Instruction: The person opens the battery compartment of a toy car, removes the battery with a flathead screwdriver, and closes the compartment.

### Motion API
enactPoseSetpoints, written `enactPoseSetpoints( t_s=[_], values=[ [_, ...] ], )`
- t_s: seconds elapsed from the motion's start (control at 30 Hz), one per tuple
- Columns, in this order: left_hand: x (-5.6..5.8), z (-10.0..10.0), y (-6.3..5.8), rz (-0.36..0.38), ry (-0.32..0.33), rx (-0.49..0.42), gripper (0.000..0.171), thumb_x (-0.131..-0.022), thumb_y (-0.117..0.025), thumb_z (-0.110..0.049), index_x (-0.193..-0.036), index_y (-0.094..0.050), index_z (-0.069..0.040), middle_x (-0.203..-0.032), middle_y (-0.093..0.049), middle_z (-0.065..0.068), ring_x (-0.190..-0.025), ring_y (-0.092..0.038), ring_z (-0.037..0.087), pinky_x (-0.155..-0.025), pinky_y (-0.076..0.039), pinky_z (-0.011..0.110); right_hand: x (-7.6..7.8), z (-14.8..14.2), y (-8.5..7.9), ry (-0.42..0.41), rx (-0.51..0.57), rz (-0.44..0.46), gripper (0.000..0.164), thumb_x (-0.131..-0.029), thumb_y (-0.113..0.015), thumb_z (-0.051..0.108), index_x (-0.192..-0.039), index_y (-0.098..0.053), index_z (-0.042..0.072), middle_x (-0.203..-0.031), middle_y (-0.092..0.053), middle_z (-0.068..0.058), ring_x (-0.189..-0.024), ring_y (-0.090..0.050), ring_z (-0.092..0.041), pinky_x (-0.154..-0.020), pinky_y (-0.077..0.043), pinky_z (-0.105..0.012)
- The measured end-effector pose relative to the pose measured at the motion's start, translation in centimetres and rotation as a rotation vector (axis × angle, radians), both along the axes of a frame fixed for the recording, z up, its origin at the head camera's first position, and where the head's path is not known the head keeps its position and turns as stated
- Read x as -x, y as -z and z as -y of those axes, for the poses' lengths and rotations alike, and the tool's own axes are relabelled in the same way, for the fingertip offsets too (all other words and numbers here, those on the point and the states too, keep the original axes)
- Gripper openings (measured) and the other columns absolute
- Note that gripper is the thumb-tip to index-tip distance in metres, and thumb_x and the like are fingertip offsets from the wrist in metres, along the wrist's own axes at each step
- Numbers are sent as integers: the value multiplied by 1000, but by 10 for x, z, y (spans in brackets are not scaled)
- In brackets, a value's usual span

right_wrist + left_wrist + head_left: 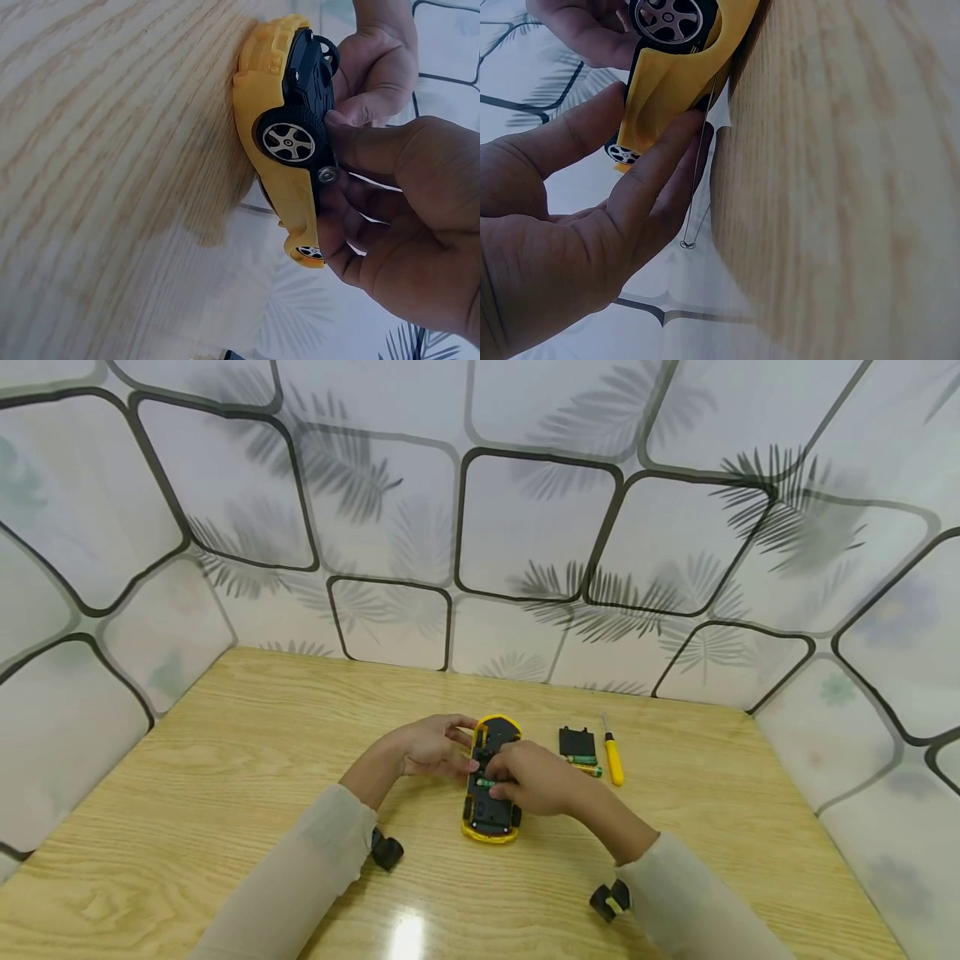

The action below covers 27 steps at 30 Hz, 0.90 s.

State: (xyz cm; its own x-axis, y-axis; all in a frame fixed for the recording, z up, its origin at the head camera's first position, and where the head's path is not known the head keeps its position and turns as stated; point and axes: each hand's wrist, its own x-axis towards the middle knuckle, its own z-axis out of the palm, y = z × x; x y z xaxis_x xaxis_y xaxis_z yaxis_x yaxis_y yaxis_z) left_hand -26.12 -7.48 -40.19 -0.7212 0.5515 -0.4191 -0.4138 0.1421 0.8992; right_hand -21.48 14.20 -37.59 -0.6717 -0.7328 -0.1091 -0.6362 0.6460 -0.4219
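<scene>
A yellow toy car (491, 837) lies upside down on the table, its black underside facing up and its wheels showing. My left hand (437, 747) holds it along the left side; in the left wrist view, the thumb and fingers of the left hand (592, 217) grip its yellow body (679, 90). Over the underside, my right hand (542, 778) pinches a green battery (486, 782) between thumb and fingers. The battery's round metal end (328, 175) shows in the right wrist view, beside a wheel (289, 142). The right fingers hide part of the car's underside.
Right of the car lie a black battery cover (577, 742) and green batteries (583, 760) just below it. A screwdriver (614, 762) with a yellow handle lies beside them, its tip toward the wall (525, 635). The wooden table (285, 752) meets this patterned wall at its back.
</scene>
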Motion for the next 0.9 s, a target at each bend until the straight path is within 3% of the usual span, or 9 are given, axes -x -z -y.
enactPoseSetpoints(
  t_s=[0.3,0.7,0.9],
  values=[
    [-1,0,-1,-8,3,-5,76,-92,-67,14,-156,-35,-9,-146,-45,22,-113,-65,35,-92,-59,46,2,-2,2,46,74,80,14,-98,-70,10,-111,-72,5,-93,-68,2,-81,-63,-10,-71,-55,-27],
    [0,0,0,-11,-5,-4,77,-91,-68,14,-156,-35,-9,-144,-45,22,-113,-64,35,-91,-59,45,0,-9,1,57,112,65,11,-101,-67,9,-111,-71,9,-94,-66,5,-84,-60,-9,-73,-54,-28],
    [0,0,1,-13,0,7,76,-91,-68,13,-156,-35,-9,-144,-46,21,-111,-65,34,-90,-59,44,-3,-16,2,50,117,14,11,-102,-65,10,-112,-69,8,-96,-64,4,-84,-58,-9,-72,-53,-29]
  ],
)
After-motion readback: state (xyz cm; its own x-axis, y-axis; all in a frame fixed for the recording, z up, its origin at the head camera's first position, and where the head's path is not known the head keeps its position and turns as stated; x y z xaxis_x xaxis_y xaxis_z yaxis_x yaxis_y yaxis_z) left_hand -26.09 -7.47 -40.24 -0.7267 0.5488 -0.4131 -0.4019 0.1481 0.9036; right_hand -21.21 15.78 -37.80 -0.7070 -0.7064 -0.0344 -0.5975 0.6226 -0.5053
